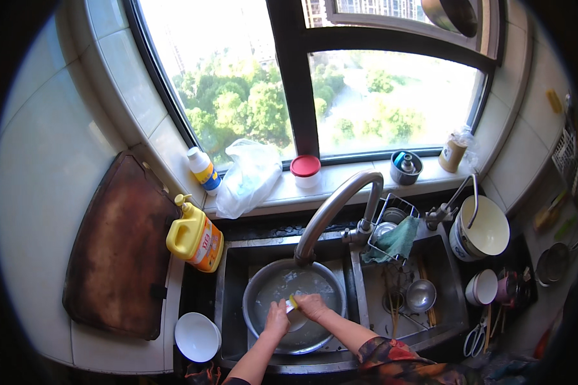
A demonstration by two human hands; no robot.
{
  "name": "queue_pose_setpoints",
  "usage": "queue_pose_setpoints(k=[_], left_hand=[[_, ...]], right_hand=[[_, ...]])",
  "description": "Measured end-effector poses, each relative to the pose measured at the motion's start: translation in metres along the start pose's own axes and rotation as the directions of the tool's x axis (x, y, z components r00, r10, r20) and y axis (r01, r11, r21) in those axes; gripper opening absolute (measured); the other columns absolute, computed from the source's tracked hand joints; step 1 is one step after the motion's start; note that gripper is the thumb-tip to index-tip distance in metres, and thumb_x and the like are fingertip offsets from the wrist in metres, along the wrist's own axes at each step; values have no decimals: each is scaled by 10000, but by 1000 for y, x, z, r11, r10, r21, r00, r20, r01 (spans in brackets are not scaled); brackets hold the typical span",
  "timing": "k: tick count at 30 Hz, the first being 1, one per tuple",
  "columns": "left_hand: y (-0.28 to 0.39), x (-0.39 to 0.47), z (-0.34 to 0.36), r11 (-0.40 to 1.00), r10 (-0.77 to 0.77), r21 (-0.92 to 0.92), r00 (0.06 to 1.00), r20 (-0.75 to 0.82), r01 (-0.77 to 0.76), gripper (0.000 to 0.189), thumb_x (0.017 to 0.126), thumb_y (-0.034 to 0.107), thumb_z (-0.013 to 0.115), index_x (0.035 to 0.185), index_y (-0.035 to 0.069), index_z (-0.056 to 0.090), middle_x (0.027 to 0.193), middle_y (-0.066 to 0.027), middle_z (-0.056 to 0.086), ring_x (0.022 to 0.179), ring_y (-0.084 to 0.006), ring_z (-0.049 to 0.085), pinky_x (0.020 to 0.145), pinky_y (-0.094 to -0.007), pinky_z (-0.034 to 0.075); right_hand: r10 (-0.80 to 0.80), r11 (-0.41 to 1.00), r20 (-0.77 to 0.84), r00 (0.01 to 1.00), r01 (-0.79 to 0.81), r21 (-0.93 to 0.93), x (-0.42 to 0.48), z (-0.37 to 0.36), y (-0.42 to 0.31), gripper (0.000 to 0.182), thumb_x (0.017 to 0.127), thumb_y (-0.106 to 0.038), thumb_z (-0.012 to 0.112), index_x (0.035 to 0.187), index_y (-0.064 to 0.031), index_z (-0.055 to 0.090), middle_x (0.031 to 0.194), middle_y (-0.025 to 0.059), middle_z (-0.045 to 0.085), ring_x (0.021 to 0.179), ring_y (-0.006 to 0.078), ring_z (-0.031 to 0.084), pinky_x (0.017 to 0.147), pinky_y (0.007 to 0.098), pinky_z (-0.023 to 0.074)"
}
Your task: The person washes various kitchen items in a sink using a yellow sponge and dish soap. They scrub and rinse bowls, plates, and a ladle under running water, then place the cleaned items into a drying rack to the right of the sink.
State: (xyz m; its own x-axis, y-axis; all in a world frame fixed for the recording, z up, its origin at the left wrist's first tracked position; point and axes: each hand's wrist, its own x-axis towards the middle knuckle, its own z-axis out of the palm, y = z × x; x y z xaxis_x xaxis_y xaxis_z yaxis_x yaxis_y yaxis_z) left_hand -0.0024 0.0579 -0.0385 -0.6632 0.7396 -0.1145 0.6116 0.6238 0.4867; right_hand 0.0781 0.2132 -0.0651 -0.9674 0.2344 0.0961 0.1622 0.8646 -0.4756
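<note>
Over a round metal basin (247, 308) in the left sink bowl, both my hands work close together. My left hand (277, 318) grips a small white dish (289, 306), mostly covered by the fingers; its exact shape cannot be told. A yellow sponge or cloth (294, 301) is pinched in my right hand (310, 306), against the white dish. Cloudy water with some suds lies in the basin. Above its far rim ends the curved metal faucet (325, 214); no stream is visible from it.
Left are a white bowl (197, 337), a yellow detergent jug (197, 236) and a dark-stained board (120, 250). The right sink (373, 288) holds chopsticks and a metal ladle (421, 296). A wire rack with a green cloth (395, 240), stacked bowls (484, 226) and scissors (475, 337) stand right.
</note>
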Motion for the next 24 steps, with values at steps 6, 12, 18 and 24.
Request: queue_pose_setpoints(k=[6,12,18,24], left_hand=[[5,-5,25,982,-191,-21,975,-115,189,627,898,258,672,1371,-85,447,1201,-267,605,1117,-455,614,953,-492,523],[-60,-6,65,830,-492,-100,804,335,549,605,821,373,758,1217,-70,642,1138,-261,681,1003,-372,699,863,-445,566],[-45,-13,65,536,-501,-773,865,33,340,595,800,-27,469,1393,16,478,1292,-201,601,1124,-322,658,914,-392,544],[-14,14,0,932,-284,-196,950,132,306,501,839,54,555,1336,56,500,1302,-259,595,1245,-395,576,1020,-478,482]], right_hand=[[42,966,-185,982,-88,-244,-5,-6,-9,242,899,-128,558,1123,-39,580,937,139,662,719,326,724,588,402,596],[678,711,186,711,-699,77,-7,48,-3,384,899,-68,605,1274,-31,527,1014,225,667,883,404,721,682,409,623],[691,-419,653,309,-566,710,-7,69,-52,382,822,-1,679,1190,28,581,953,208,674,840,370,707,613,468,636],[534,832,45,844,-534,150,10,13,2,228,857,-159,671,1057,-51,665,859,203,723,792,343,738,624,459,596]])
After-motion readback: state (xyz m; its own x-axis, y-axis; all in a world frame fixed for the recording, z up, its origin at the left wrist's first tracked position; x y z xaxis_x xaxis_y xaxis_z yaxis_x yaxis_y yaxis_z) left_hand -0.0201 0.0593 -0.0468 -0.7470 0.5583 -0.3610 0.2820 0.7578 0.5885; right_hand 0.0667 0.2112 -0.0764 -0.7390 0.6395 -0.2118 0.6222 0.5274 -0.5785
